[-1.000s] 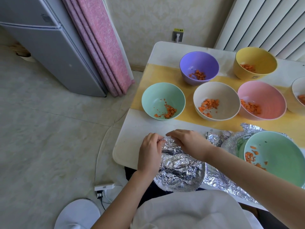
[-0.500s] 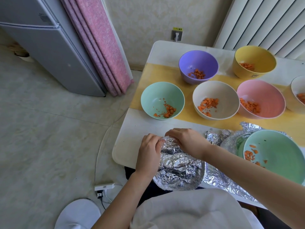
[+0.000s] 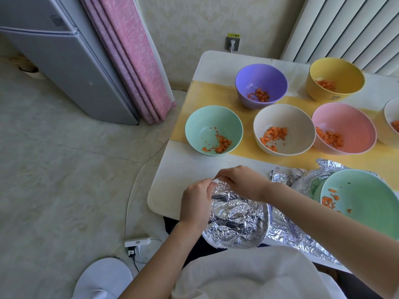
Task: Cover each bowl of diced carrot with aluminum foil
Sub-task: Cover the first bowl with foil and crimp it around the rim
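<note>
A bowl wrapped in crumpled aluminum foil (image 3: 236,221) sits at the table's near edge. My left hand (image 3: 197,202) and my right hand (image 3: 241,182) both pinch the foil at the bowl's far-left rim, fingertips almost meeting. A large green bowl of diced carrot (image 3: 364,201) stands uncovered at the right on a loose foil sheet (image 3: 289,231). Behind are uncovered carrot bowls: mint green (image 3: 213,129), cream (image 3: 285,128), pink (image 3: 344,127), purple (image 3: 261,85), yellow (image 3: 336,78).
A white table (image 3: 183,169) with a yellow runner (image 3: 246,154) carries everything. A further bowl (image 3: 391,120) is cut off at the right edge. A fridge (image 3: 64,57), pink curtain (image 3: 133,61) and a floor power strip (image 3: 137,242) lie to the left.
Both hands stay at the far-left rim of the foil-covered bowl, their fingers shifting slightly as they pinch the foil. The bowls have not moved.
</note>
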Action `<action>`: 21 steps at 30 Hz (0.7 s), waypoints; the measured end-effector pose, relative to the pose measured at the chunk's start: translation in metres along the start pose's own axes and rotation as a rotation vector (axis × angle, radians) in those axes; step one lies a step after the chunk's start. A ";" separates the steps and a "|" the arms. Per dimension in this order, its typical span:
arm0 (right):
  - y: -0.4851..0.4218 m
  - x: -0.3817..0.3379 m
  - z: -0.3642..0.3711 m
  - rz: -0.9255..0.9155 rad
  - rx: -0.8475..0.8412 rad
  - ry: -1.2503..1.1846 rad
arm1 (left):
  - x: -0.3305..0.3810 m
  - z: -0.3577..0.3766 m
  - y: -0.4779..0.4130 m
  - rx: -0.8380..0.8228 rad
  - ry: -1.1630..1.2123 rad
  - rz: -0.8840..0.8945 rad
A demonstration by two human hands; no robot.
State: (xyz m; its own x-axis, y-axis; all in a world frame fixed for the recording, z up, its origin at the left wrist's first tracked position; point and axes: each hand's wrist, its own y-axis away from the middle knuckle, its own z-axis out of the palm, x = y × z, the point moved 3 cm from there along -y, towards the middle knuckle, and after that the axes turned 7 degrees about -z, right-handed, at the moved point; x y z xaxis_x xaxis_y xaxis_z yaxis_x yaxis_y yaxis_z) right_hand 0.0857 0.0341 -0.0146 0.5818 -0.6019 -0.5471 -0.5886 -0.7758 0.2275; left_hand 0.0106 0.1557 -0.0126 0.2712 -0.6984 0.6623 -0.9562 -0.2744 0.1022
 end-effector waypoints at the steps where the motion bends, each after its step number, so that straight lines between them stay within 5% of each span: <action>1: -0.001 0.000 0.001 0.002 0.005 -0.019 | 0.000 -0.001 0.000 0.000 0.001 -0.008; 12: 0.001 0.014 0.014 0.101 0.172 -0.151 | -0.021 -0.005 -0.001 -0.032 0.033 -0.156; 21: -0.010 0.008 0.018 0.030 0.075 -0.030 | -0.019 0.003 -0.006 -0.049 0.048 -0.179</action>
State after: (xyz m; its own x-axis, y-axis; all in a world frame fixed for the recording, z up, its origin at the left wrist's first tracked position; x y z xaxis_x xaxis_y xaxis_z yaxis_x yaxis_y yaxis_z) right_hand 0.0860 0.0408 -0.0355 0.5465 -0.6181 -0.5650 -0.6468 -0.7401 0.1842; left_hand 0.0116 0.1689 -0.0282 0.4328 -0.6091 0.6646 -0.8978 -0.3583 0.2563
